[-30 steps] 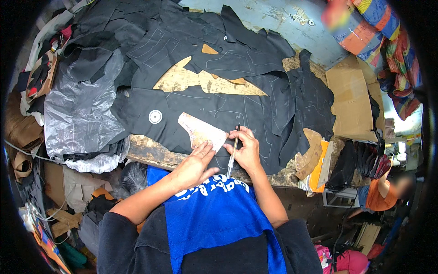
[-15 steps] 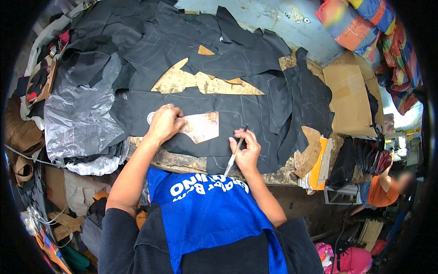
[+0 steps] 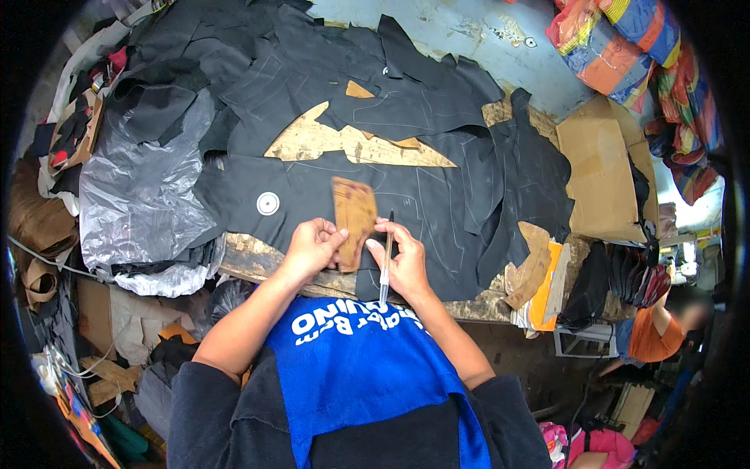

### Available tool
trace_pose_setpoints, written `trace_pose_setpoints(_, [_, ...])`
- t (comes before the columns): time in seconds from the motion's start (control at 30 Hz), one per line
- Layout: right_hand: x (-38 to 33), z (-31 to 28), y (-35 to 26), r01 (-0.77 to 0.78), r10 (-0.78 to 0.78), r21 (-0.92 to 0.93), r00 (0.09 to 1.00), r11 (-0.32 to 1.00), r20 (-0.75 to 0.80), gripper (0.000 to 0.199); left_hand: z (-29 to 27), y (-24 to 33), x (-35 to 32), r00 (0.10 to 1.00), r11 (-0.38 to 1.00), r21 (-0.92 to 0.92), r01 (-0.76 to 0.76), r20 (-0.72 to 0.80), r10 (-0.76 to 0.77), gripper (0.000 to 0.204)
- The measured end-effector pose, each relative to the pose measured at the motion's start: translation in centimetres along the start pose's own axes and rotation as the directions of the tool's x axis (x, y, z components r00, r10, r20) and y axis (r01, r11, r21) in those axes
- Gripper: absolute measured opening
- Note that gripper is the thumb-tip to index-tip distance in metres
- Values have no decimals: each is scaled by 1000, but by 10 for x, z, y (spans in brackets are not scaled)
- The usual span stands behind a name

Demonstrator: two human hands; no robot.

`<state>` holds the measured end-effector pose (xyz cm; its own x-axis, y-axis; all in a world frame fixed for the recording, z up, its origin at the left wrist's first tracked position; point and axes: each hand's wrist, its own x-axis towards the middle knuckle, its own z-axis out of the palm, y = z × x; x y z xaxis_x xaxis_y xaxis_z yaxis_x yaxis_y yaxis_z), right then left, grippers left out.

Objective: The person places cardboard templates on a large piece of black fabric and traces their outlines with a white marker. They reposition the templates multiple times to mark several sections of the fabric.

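Note:
My left hand point(image 3: 312, 248) pinches the lower left side of a brown, flat pattern piece point(image 3: 355, 215), which is tilted up over a black sheet of material point(image 3: 308, 191). Between the fingers of my right hand point(image 3: 406, 264) is a slim pen point(image 3: 386, 270) with a dark tip and pale barrel, its tip pointing away from me. The right fingers are also close to the piece's right edge; whether they touch it I cannot tell. Thin pale outlines run across the black sheet. Left of my hands, a white ring-shaped disc point(image 3: 268, 204) lies on it.
Worn wooden board point(image 3: 312, 144) shows through a gap in the black material. Clear plastic point(image 3: 141, 187) covers a pile at left. On the right are a curved brown template point(image 3: 531, 262), an orange folder point(image 3: 549, 289) and a cardboard box point(image 3: 601, 172). Another person point(image 3: 660, 336) is at far right.
The pattern piece has come up off the black sheet and turned upright. My left hand has moved right and nearer me with it, uncovering the white disc. My right hand has shifted left, still with the pen.

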<state>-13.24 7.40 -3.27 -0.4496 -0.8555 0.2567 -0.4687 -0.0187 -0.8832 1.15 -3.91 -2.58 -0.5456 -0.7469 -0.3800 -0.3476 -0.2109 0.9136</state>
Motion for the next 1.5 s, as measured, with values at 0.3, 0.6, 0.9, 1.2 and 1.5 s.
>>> trace_pose_setpoints(0.3, [-5,-7,16,-396,386,385,916,834,107,36,29,5,-47,906,990,123,63,409,-109,34])
trace_pose_setpoints(0.6, [-11,-28,6,67,-61,-263,998,962,32,34,29,3,-48,812,446,679,-583,509,286,61])
trace_pose_setpoints(0.9, [-29,-40,22,49,-47,-128,999,991,23,31,32,1,-50,795,376,700,-607,525,305,65])
trace_pose_setpoints(1.2, [-27,-38,18,13,-11,-162,1000,987,16,31,28,3,-50,813,328,744,-581,517,268,70])
trace_pose_setpoints(1.5, [-9,-58,16,-235,320,480,942,845,-102,24,25,2,-48,805,359,721,-592,542,240,72])
